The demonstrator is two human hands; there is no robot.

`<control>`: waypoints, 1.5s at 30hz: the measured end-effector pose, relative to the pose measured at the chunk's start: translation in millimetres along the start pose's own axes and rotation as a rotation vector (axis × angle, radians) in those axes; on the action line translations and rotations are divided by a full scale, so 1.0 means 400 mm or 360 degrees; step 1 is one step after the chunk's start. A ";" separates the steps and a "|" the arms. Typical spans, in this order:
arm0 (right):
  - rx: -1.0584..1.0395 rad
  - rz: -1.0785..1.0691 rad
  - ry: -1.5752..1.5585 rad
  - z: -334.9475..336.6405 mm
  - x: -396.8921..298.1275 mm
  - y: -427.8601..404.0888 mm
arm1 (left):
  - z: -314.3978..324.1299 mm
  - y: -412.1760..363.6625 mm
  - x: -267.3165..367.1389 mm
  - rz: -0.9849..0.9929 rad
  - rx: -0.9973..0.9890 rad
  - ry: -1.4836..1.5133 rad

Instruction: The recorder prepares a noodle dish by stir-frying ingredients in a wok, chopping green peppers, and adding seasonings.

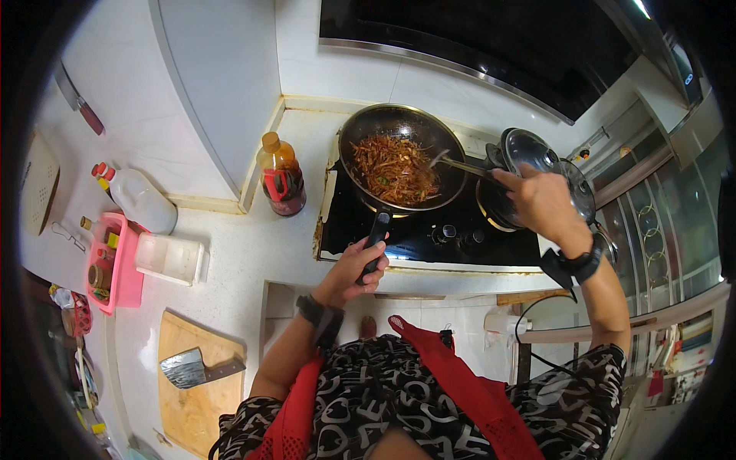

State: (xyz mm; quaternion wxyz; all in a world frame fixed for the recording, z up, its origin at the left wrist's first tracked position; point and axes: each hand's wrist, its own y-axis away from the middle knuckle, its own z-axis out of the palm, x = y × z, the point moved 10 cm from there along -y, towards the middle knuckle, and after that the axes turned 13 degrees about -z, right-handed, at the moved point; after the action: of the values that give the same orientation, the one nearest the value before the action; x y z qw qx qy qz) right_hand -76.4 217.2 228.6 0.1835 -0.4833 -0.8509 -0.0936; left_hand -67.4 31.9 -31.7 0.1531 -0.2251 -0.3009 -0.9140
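Observation:
A dark wok [403, 118] sits on the left burner of a black glass gas hob [356, 230], holding browned shredded food [397, 169] with bits of green. My left hand [359, 267] grips the wok's black handle [376, 230]. Above the right side of the hob, my right hand [543, 201] holds a metal spatula [463, 167] by its dark handle; the blade meets the food at its right edge. A pan with a glass lid [529, 152] stands on the right burner, partly hidden behind my right hand.
Left of the hob stands a bottle of dark liquid [282, 178]. Farther left are a white jug [144, 198], a pink basket [129, 282] and a white plastic container [169, 259]. A cleaver [187, 368] lies on a wooden cutting board [195, 414]. A range hood [460, 57] overhangs the hob.

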 end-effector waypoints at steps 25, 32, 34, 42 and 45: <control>0.0213 0.0225 -0.0248 0.281 -0.119 0.061 | -0.011 0.009 0.001 0.0020 0.0071 0.0009; 0.0459 0.0320 -0.0639 0.360 -0.055 -0.019 | 0.000 -0.015 0.002 0.0016 0.0057 -0.0005; 0.0461 0.0283 -0.0762 0.268 -0.076 0.013 | -0.019 -0.002 -0.008 0.0041 0.0081 0.0041; 0.0333 0.0230 -0.0482 0.312 -0.102 0.058 | -0.006 0.046 0.016 0.0319 0.0203 -0.0312; 0.0488 0.0293 -0.0648 0.308 -0.038 0.019 | -0.018 0.077 0.026 0.0340 0.0464 -0.0330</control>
State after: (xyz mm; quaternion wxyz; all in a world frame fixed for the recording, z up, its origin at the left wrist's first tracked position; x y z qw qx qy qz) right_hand -90.1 250.4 109.4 0.0875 -0.5341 -0.8270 0.1525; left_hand -65.7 1.9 -16.9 0.2485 -0.3240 -0.4184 -0.8113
